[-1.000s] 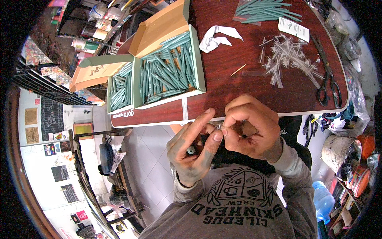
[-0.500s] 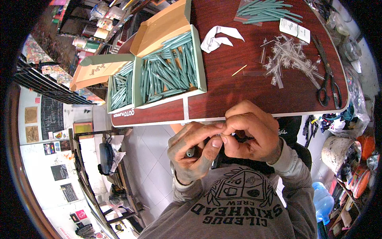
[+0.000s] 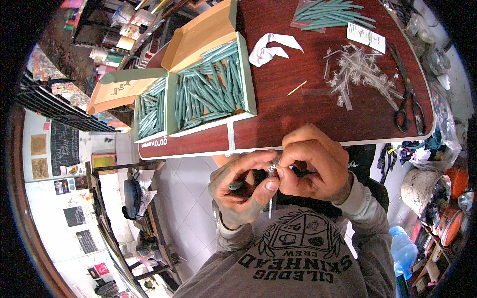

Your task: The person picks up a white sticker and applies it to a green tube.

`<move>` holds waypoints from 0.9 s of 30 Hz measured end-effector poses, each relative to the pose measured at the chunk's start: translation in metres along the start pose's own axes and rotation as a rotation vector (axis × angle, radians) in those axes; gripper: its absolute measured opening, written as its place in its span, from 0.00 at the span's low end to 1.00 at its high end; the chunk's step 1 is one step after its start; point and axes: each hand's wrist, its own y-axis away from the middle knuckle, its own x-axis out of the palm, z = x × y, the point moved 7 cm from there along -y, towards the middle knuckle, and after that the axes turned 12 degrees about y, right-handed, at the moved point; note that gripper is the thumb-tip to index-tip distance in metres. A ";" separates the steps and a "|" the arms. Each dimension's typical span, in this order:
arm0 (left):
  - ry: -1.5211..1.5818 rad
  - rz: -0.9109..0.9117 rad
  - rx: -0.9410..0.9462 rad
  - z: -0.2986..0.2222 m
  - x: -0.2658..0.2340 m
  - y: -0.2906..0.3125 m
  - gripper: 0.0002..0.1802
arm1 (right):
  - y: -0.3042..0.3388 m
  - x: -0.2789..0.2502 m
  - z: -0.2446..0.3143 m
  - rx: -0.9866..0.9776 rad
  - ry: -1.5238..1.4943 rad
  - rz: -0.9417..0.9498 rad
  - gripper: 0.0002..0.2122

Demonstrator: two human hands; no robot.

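Note:
My left hand [image 3: 237,186] curls around a thin green stick [image 3: 235,186], only its end showing by the palm. Its thumb and index finger have parted beside a small clear plastic sleeve [image 3: 272,171]. The fingertips of my right hand [image 3: 312,166] pinch this sleeve at its crinkled top. A narrow clear tail hangs below, in front of my grey sweatshirt [image 3: 303,243]. Both hands are just off the table's near edge. How far the stick reaches inside the left hand is hidden.
Two open boxes [image 3: 252,82] on the dark red table [image 3: 278,111] hold many green sticks. More sticks [image 3: 333,14] lie at the back. Clear plastic strips [image 3: 357,74], black scissors [image 3: 410,99], a toothpick [image 3: 297,88], crumpled white paper [image 3: 271,49] and a white card [image 3: 366,37] lie about.
My left thumb and index finger have opened away from the right fingertips, and the left thumb has moved down. The clear sleeve now shows between the hands. The right hand has hardly moved.

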 end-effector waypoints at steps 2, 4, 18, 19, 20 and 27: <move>0.045 0.001 -0.001 0.002 0.001 0.000 0.20 | 0.001 0.000 -0.001 0.002 0.003 -0.001 0.10; 0.046 -0.001 -0.009 0.002 0.002 -0.001 0.20 | 0.002 -0.001 -0.002 0.011 -0.002 -0.011 0.09; -0.193 -0.050 -0.014 0.002 -0.004 0.001 0.09 | 0.000 -0.005 -0.011 0.102 -0.068 0.009 0.17; -0.151 -0.067 -0.003 0.002 -0.003 0.000 0.09 | 0.001 -0.004 -0.014 0.153 -0.126 0.050 0.18; -0.109 -0.085 0.008 0.002 -0.003 -0.001 0.09 | 0.001 -0.001 -0.018 0.204 -0.183 0.091 0.20; -0.275 -0.116 0.165 -0.008 -0.005 -0.007 0.11 | 0.000 0.008 -0.019 0.244 -0.273 0.073 0.14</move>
